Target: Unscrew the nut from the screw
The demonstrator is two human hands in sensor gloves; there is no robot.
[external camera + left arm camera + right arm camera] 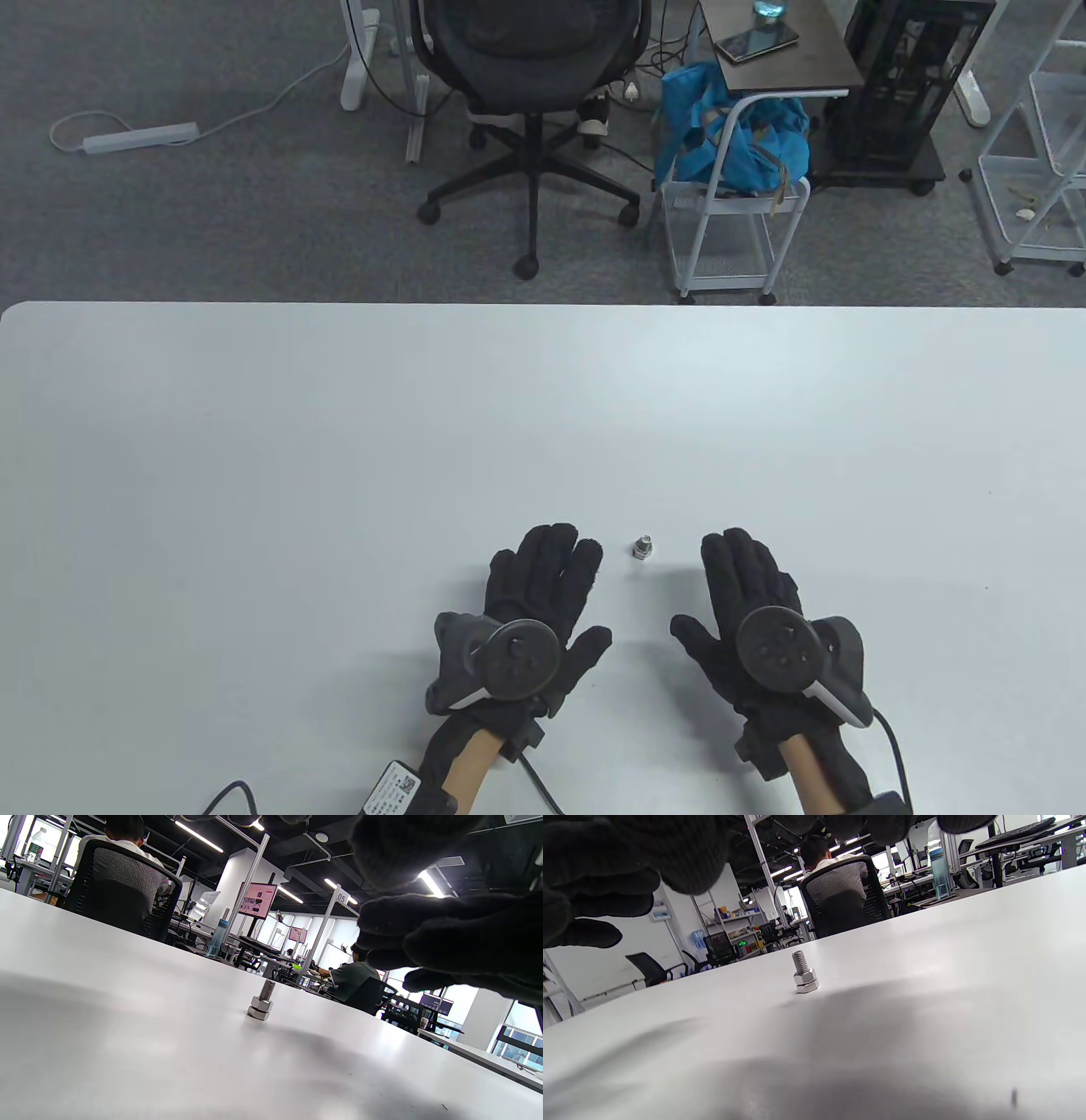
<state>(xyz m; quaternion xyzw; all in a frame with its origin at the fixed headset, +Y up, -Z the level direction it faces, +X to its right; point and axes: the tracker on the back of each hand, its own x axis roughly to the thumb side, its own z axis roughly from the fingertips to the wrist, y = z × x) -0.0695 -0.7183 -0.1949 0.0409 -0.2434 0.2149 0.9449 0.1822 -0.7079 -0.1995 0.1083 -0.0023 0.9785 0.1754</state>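
A small silver screw [642, 547] stands upright on its head on the white table [339, 441], with a hex nut threaded low on its shaft. It shows in the left wrist view [261, 1001] and the right wrist view [803, 974] too. My left hand [543, 586] lies flat and open just left of the screw, holding nothing. My right hand [747, 586] lies flat and open just right of it, holding nothing. The screw stands between the fingertips of both hands, touching neither. The nut [261, 1004] sits right above the screw head.
Beyond the table's far edge stand a black office chair [530, 76], a white cart with a blue bag [730, 136] and a wire rack [1039, 170]. Cables trail from both wrists at the near edge.
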